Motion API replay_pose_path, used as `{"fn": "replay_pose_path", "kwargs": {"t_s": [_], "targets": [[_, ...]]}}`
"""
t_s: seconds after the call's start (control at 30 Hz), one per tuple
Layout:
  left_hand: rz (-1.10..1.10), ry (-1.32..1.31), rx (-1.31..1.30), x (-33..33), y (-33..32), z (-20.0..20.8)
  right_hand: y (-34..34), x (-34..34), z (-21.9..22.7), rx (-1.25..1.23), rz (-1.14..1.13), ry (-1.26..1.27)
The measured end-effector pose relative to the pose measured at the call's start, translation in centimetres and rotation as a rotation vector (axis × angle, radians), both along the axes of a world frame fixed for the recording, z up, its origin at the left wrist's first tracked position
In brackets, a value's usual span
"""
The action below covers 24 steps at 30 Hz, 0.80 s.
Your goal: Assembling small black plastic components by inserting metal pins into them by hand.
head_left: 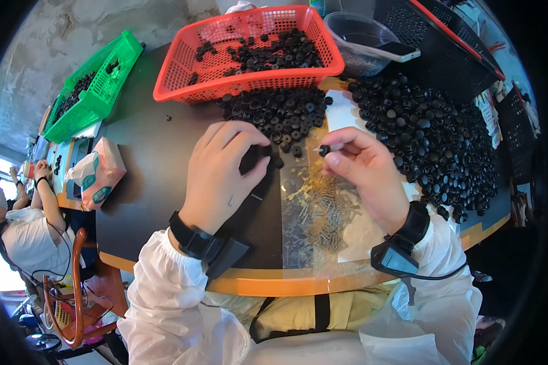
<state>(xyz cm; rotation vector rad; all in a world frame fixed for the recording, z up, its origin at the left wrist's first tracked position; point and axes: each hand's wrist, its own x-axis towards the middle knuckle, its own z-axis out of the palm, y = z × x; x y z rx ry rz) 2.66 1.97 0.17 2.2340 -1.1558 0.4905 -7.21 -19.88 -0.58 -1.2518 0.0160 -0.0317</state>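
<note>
My right hand pinches a small black round cap between thumb and fingertips; a thin metal pin sticks out of its left side. My left hand is curled, thumb and forefinger close together at the near edge of a pile of black round pieces with centre holes. Something dark lies between those fingertips, too small to make out. Below my right hand, many loose metal screws lie on clear plastic. A large heap of shiny black round caps spreads to the right.
A red basket with black pieces stands at the back, beside a clear tub with a phone across it. A green basket and a tissue pack are left. Black crates stand back right. Another person sits far left.
</note>
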Motion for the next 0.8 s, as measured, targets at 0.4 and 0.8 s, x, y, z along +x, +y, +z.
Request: {"fn": "replay_pose_path", "kwargs": {"t_s": [0.4, 0.8], "targets": [[-0.259, 0.575, -0.338, -2.5, -1.3, -0.1, 1.4, -0.7, 1.2, -0.22, -0.052, -0.066], [-0.333, 0.456, -0.332, -2.6, -1.2, -0.1, 1.2, -1.0, 1.0, -0.424, -0.04, -0.098]]}}
